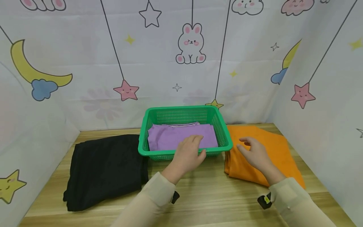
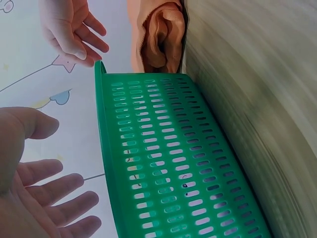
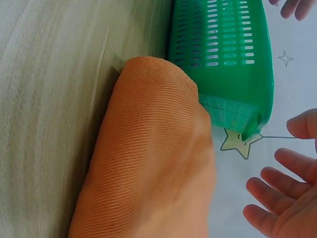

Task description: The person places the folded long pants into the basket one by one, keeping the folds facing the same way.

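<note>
A green plastic basket (image 1: 185,153) stands at the back of the table with a folded purple cloth (image 1: 170,137) lying in it. My left hand (image 1: 188,154) is over the basket's front rim, fingers relaxed and apart, holding nothing. To the right, my right hand (image 1: 255,154) hovers above a folded orange cloth (image 1: 272,148), its fingers loosely bent around nothing. In the right wrist view, the ribbed orange cloth (image 3: 143,148) lies beside the basket (image 3: 223,59). The left wrist view shows the basket's slotted front wall (image 2: 163,148) close to my left hand (image 2: 44,183).
A folded black cloth (image 1: 107,170) lies on the wooden table (image 1: 210,195) left of the basket. White printed curtains (image 1: 170,72) close off the back and both sides. The basket's right end overlaps the orange cloth's edge in the head view.
</note>
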Demonstrator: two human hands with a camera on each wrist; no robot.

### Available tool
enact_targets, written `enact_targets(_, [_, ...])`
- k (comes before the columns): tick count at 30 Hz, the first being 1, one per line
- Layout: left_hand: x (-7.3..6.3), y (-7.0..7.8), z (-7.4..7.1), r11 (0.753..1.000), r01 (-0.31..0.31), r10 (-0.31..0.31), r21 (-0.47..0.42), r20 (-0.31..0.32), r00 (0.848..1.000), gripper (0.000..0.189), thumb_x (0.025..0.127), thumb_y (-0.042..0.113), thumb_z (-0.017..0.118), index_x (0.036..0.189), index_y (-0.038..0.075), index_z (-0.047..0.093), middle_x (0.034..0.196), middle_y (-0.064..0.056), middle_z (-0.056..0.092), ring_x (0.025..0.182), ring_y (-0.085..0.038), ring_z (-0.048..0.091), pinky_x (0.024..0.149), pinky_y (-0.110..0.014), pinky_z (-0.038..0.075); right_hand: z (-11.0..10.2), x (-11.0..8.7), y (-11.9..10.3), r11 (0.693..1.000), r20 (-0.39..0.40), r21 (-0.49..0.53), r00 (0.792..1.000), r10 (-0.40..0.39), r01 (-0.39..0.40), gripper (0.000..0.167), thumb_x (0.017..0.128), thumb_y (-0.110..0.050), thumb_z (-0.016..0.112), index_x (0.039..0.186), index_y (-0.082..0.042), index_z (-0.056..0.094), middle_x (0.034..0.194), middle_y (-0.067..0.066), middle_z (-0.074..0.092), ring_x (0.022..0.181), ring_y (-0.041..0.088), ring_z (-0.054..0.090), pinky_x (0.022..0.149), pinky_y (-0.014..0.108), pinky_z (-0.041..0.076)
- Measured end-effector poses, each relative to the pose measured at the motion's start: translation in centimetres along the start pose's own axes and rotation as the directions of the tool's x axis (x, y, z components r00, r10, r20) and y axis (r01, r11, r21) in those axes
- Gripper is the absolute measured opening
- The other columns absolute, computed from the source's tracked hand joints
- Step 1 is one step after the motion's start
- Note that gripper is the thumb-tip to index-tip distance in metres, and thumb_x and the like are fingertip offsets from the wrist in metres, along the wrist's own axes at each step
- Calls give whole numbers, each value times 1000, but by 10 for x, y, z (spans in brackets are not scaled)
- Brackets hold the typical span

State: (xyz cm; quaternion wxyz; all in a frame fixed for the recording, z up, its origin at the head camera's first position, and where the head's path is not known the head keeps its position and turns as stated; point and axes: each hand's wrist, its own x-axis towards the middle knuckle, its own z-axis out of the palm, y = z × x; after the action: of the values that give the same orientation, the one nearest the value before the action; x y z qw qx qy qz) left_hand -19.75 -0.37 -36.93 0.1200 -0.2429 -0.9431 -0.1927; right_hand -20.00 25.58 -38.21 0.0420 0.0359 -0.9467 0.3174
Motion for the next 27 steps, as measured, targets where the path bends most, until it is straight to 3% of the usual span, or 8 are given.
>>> enact_targets(27, [0, 10, 4, 999, -31, 30, 20, 19, 999, 49, 92, 30, 56, 135, 6, 49, 132, -9, 55, 121, -25, 53, 97, -41, 48, 0, -5, 10, 1000, 5, -18, 1000, 11, -11, 46, 97, -30, 49, 132, 1, 50, 136, 26, 45, 121, 43, 47, 93, 57, 44])
